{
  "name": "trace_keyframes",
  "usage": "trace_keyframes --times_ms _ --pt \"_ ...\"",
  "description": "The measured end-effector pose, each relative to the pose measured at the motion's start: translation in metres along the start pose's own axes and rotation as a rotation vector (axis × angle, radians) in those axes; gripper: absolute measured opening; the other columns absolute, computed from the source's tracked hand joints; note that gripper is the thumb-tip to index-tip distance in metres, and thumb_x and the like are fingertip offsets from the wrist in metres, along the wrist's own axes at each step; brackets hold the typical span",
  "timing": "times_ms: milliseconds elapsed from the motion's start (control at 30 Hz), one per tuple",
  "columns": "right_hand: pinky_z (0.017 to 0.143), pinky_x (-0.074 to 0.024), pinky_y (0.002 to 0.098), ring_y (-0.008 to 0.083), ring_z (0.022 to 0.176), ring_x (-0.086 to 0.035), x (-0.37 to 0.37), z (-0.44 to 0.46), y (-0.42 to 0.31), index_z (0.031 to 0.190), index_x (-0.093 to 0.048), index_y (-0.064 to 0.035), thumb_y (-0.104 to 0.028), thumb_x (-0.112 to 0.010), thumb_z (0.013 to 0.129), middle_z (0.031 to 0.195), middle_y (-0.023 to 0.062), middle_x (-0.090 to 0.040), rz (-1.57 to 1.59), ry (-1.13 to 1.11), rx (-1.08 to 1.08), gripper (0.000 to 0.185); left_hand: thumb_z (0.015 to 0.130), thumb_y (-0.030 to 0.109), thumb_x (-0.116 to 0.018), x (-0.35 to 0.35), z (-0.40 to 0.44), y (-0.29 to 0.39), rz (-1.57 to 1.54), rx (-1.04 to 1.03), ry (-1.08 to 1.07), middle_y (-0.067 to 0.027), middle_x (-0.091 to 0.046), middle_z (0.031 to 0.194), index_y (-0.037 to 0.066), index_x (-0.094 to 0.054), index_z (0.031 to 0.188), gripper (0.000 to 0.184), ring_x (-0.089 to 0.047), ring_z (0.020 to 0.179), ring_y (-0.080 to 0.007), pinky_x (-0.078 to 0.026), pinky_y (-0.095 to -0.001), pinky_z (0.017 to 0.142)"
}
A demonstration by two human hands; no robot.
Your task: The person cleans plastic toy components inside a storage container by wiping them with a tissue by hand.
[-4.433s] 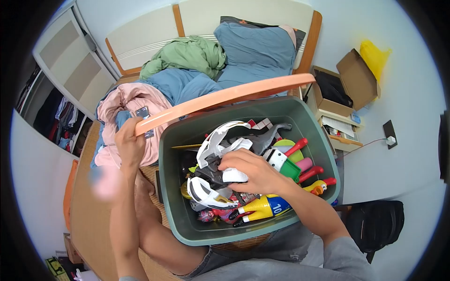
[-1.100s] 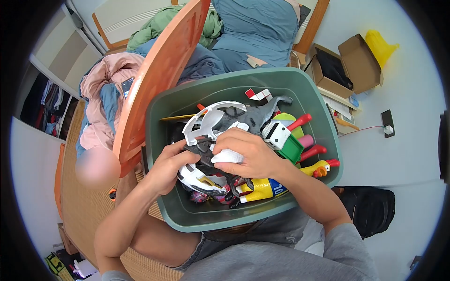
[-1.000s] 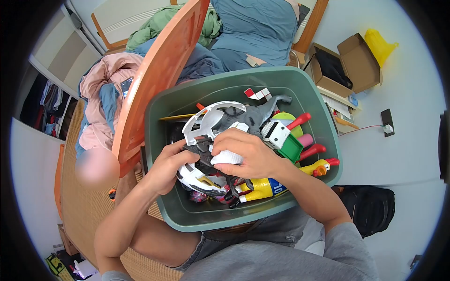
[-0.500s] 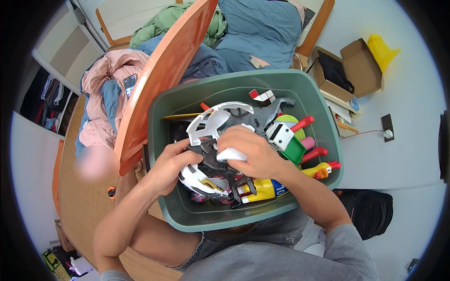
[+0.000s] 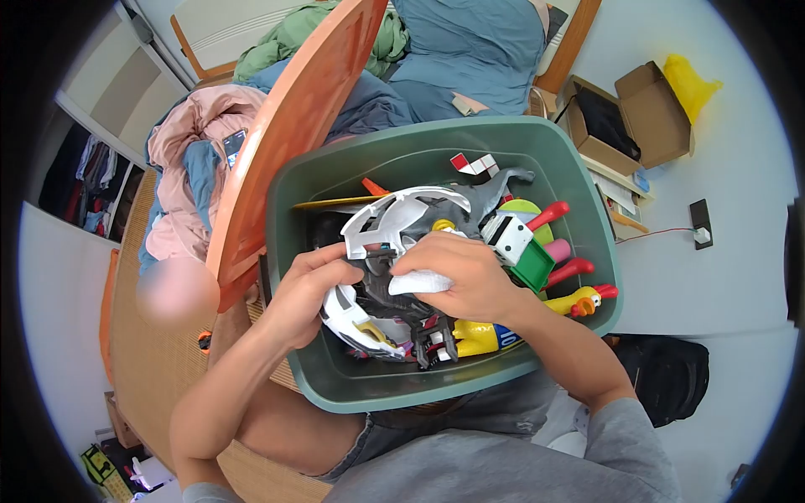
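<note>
My left hand grips the left side of a black-and-white plastic toy with curved white outer panels and a dark jointed middle. My right hand is closed on a folded white textured cloth, which lies against the toy's dark middle. Both hands are over a deep green plastic bin. Close to my right wrist are a yellow rubber chicken and a white-and-green toy truck. My fingers hide part of the toy.
A red-and-white block puzzle and a grey toy lie at the bin's far side. A large orange lid leans upright on the left. An open cardboard box is at the right, with a black backpack on the floor.
My right hand and the cloth have shifted slightly over the toy's middle, and a small yellow part now shows above my right hand. My left hand keeps its grip.
</note>
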State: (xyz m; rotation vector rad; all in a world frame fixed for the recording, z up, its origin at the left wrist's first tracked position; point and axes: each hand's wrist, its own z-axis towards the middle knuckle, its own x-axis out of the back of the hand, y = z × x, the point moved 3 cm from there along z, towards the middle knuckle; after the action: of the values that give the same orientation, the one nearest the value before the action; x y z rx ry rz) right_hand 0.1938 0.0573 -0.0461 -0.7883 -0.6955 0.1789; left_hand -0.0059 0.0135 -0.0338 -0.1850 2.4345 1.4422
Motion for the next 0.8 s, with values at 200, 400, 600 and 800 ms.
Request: trace_keyframes --times_ms 200,400,600,800 --pt "0.078 -0.0501 0.0359 0.0237 0.089 -0.063 0.001 0.003 -0.006 0.088 -0.068 -0.0097 -0.01 -0.079 0.068 0.095 0.0045 -0.063 0.015 0.033 0.115 0.023 0.082 0.006 -0.054 -0.001 0.0 -0.003 -0.048 0.053 0.034 -0.0076 -0.068 0.1 -0.002 -0.06 0.121 0.04 -0.065 0.083 -0.0123 -0.053 -0.0267 0.076" --pt "0.078 -0.0517 0.0343 0.0241 0.089 -0.064 0.008 0.003 -0.002 0.091 -0.073 -0.0103 -0.007 -0.079 0.066 0.096 0.0065 -0.064 -0.021 0.026 0.096 0.026 0.081 0.006 -0.054 -0.006 -0.004 0.006 -0.079 0.02 0.018 -0.0093 -0.068 0.1 -0.003 -0.06 0.12 0.041 -0.066 0.084 -0.0131 -0.053 -0.027 0.077" --pt "0.077 -0.0518 0.033 0.0238 0.088 -0.063 0.0 0.004 -0.003 0.091 -0.073 -0.0086 -0.006 -0.071 0.075 0.094 0.0071 -0.062 0.003 -0.071 0.125 0.016 0.081 0.006 -0.053 0.003 -0.002 -0.003 -0.013 0.013 0.022 -0.0086 -0.069 0.096 -0.004 -0.063 0.116 0.038 -0.066 0.083 -0.0135 -0.053 -0.0268 0.076" --pt "0.074 -0.0521 0.0323 0.0242 0.085 -0.064 0.0 0.002 -0.007 0.092 -0.072 -0.0073 -0.005 -0.07 0.075 0.093 0.0075 -0.063 0.049 -0.096 0.119 0.017 0.081 0.006 -0.053 0.001 -0.003 -0.002 0.015 0.041 0.021 -0.0091 -0.07 0.096 -0.005 -0.065 0.115 0.037 -0.066 0.082 -0.0134 -0.053 -0.0267 0.075"
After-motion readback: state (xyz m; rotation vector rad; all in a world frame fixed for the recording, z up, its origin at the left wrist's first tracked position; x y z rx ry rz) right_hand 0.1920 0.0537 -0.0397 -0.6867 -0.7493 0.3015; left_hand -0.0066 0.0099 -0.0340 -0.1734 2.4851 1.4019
